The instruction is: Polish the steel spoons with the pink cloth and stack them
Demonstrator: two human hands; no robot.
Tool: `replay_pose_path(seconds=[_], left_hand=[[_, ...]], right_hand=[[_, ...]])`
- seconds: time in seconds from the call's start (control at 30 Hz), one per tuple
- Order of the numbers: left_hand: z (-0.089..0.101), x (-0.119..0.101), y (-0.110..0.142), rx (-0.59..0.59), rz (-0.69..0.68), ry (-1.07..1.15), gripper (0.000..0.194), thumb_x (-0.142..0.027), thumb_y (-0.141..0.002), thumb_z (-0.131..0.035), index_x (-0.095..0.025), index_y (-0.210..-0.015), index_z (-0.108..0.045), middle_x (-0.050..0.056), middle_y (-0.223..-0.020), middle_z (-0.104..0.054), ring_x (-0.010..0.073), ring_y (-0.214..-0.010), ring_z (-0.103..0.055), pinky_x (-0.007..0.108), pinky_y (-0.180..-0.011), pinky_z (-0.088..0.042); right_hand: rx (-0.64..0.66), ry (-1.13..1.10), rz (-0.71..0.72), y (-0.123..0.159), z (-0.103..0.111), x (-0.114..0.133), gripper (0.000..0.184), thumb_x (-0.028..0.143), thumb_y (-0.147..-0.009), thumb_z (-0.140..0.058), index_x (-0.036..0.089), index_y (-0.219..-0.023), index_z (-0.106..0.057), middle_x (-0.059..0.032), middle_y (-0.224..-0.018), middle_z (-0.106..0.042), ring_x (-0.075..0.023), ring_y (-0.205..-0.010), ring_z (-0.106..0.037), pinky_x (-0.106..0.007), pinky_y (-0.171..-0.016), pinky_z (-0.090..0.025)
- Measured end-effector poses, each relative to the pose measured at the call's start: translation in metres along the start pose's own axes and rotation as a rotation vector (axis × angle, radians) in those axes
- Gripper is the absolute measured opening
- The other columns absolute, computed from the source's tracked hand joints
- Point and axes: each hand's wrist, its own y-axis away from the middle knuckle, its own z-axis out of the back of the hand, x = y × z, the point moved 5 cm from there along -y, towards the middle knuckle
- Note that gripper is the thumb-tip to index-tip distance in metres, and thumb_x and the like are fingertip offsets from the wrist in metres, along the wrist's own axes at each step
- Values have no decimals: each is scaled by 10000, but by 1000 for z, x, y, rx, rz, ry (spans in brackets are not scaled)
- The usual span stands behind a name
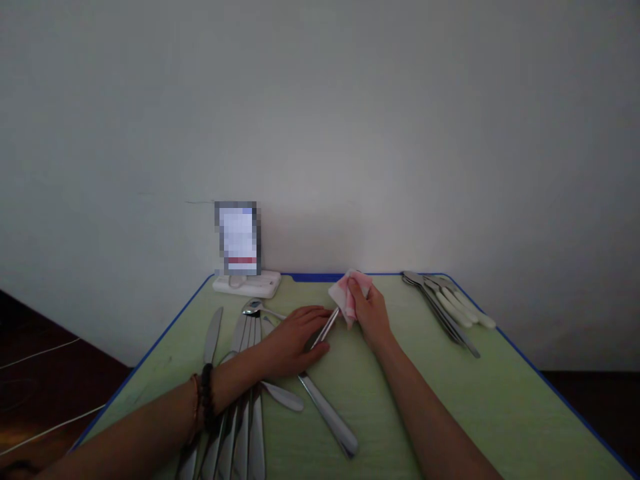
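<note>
My right hand (pixel 371 316) is closed on a pink and white cloth (pixel 347 293), which is wrapped over the far end of a slim piece of metal cutlery (pixel 326 330). The cloth hides that end, so I cannot tell its kind. Nearer me, my left hand (pixel 299 339) holds the same piece between thumb and fingers. Below the left hand, a thick metal handle (pixel 329 413) lies slanted on the table, its other end hidden. Under my left forearm lie several long metal pieces of cutlery (pixel 243 427), partly covered, with a spoon (pixel 253 307) at their far end.
A table knife (pixel 213 333) lies left of the pile. At the right are stacked metal cutlery (pixel 440 310) and several pieces with cream handles (pixel 463 303). A blurred-out screen (pixel 239 237) stands on a white base (pixel 247 285) by the wall. The green table (pixel 400 400) has a blue edge.
</note>
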Motion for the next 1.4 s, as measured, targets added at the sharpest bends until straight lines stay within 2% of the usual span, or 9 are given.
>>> replay_pose_path(seconds=[0.2,0.47,0.67,1.4], left_hand=[[-6,1,-3,34,50,-37,473,-277,-899,-466,-171,-1358,-418,106,-1415,-461,224,-1343,-362,443,-1131,-278],[-10,1,-3,97,82,-124,555,-344,-930,-400,-150,-1438,-288,104,-1502,-311,221,-1395,-260,470,-1151,-217],[-8,-1,-5,101,64,-160,540,-350,-931,-391,-118,-1415,-333,132,-1470,-371,225,-1382,-292,462,-1149,-227],[-8,1,-1,64,17,-128,493,-303,-927,-407,-139,-1391,-372,128,-1448,-410,240,-1368,-315,467,-1146,-240]], right_hand=[[14,24,23,0,-2,0,387,499,-778,-522,159,-869,-683,-56,-786,-691,-204,-738,-603,-303,-693,-448],[24,61,33,1,-3,5,376,462,-800,-502,152,-915,-681,-69,-828,-701,-201,-755,-608,-298,-707,-452],[43,134,37,3,-5,9,358,442,-802,-488,142,-848,-678,-68,-780,-689,-193,-712,-598,-290,-673,-448],[66,167,55,7,-8,8,336,440,-808,-493,161,-867,-670,-74,-818,-692,-203,-752,-607,-308,-718,-445]])
